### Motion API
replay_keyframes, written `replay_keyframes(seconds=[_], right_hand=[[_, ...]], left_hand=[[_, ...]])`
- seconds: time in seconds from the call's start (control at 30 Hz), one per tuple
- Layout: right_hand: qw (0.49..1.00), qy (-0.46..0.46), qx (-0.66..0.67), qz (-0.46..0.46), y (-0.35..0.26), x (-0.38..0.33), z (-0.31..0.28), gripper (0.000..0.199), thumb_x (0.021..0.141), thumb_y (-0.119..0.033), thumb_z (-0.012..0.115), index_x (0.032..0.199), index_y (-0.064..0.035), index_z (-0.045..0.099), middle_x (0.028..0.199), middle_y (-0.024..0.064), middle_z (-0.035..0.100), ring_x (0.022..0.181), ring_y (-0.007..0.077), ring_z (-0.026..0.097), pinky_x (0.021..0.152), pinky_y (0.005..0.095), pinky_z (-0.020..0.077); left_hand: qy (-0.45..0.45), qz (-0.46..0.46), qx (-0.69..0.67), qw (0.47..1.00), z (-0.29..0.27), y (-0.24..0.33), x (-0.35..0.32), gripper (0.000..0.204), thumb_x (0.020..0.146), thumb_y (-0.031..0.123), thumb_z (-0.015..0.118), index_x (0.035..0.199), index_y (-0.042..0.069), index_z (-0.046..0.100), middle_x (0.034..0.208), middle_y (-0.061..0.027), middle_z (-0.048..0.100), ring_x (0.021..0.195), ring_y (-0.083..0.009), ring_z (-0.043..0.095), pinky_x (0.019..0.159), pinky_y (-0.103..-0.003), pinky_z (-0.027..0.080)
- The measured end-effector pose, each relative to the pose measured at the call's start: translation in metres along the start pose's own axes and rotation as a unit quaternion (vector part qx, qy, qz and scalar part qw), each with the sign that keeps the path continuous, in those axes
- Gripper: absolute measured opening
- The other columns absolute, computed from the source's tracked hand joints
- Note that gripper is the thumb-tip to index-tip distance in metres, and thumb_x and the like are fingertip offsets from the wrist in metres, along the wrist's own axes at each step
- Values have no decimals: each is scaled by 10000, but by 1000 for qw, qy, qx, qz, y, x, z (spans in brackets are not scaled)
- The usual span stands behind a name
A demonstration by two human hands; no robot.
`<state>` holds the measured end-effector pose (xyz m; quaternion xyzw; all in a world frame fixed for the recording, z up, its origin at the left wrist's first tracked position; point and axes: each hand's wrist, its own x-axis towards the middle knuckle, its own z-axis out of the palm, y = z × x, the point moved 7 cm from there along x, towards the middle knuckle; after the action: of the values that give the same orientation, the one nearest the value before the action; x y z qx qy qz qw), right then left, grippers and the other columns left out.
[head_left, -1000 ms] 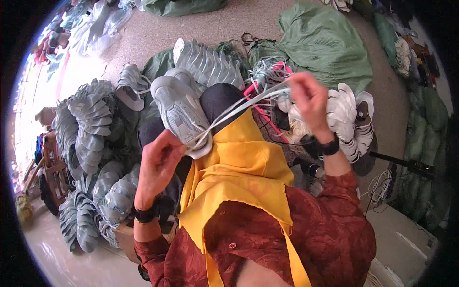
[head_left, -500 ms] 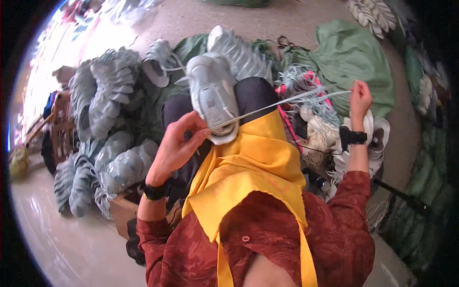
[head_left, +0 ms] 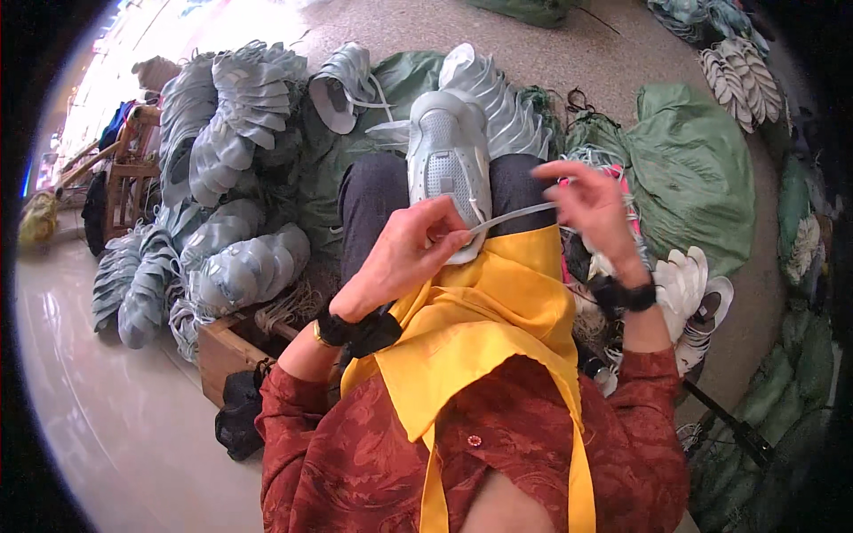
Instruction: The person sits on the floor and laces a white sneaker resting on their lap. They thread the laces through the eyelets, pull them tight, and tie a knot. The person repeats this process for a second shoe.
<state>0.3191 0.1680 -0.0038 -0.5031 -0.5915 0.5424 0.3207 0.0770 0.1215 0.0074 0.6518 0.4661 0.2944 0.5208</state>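
Note:
A pale grey shoe upper (head_left: 447,169) lies across my lap, between my knees. Close to its near end, my left hand (head_left: 416,251) pinches a flat, light grey shoelace (head_left: 515,216) between thumb and fingertips. From there a short stretch of lace runs rightward to my right hand (head_left: 597,211). That hand grips the lace low between its fingers, with the index finger held out above. A yellow apron (head_left: 480,306) covers my thighs just below the upper.
Overlapping stacks of grey uppers (head_left: 240,115) rise on the left, above a wooden box (head_left: 222,360). More grey uppers (head_left: 498,98) lie beyond my knees. A green sack (head_left: 689,178), pink strips and white shoe parts (head_left: 684,284) lie to the right.
My right hand has come back leftward from far out, and the lace between the hands is much shorter. My left hand stays by the upper's near end. The whole view has shifted.

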Motion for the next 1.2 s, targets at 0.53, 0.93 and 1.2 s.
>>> replay_keyframes(seconds=[0.53, 0.93, 1.2], right_hand=[[996, -84, -4, -10, -1, 40, 80, 49, 939, -51, 703, 970, -13, 705, 818, -15, 690, 717, 34, 628, 639, 212, 519], [981, 95, -150, -83, -9, 66, 72, 122, 867, -125, 778, 879, -15, 727, 731, 67, 719, 632, 112, 666, 604, 277, 524], [964, 102, -206, -134, -16, 71, 75, 77, 879, -83, 757, 898, -11, 738, 701, 11, 681, 598, 48, 559, 558, 239, 462]], left_hand=[[126, 58, 25, 990, -29, -22, 21, 129, 880, 53, 735, 914, 7, 620, 797, -70, 613, 697, -167, 585, 663, -291, 480], [235, 48, 125, 963, -47, -42, 58, 263, 794, 96, 816, 919, 10, 602, 834, -121, 603, 717, -246, 615, 643, -364, 511], [244, 19, 145, 959, -41, -45, 62, 248, 803, 98, 795, 902, 10, 585, 830, -136, 611, 740, -293, 624, 657, -394, 503]])
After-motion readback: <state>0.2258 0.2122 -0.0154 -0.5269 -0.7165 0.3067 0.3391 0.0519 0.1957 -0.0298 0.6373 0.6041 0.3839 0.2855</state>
